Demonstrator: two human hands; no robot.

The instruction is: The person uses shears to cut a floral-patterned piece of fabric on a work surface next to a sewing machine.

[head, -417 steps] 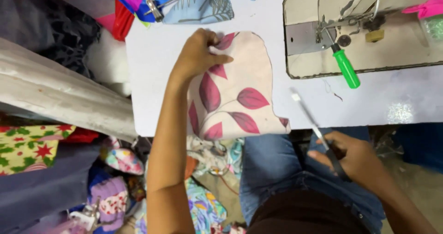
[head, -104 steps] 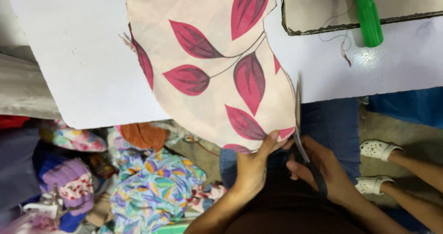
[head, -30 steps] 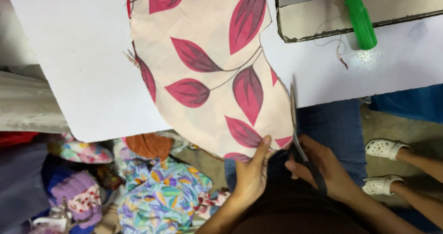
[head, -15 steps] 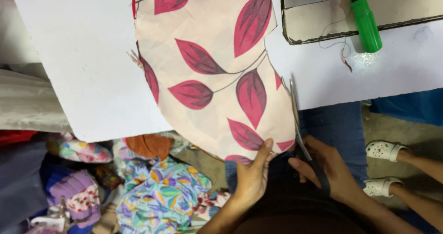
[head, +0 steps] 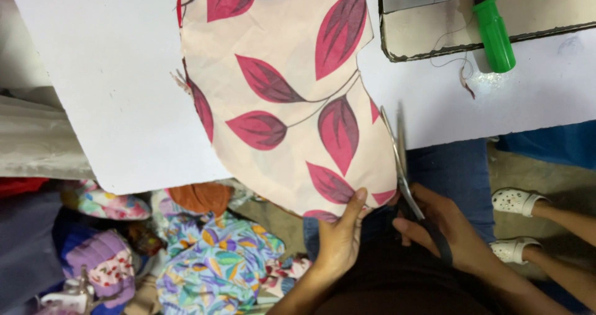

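Observation:
A cream fabric piece [head: 292, 85] printed with dark pink leaves lies on the white table [head: 112, 91], and its lower end hangs over the front edge. My left hand [head: 340, 237] pinches that lower edge between thumb and fingers. My right hand [head: 444, 225] grips a pair of scissors [head: 402, 159] by black handles. The blades point up along the fabric's right edge, slightly apart.
A green-handled screwdriver [head: 495, 32] lies on the sewing machine base [head: 496, 17] at the top right. Heaps of colourful fabric scraps [head: 205, 259] fill the floor at the lower left. Another person's feet in white clogs [head: 515, 200] are at the right.
Over the last second the scissors have stayed at the fabric's right edge while the view shifted slightly. My left hand keeps its hold on the lower edge. Much earlier the fabric lay further up the table.

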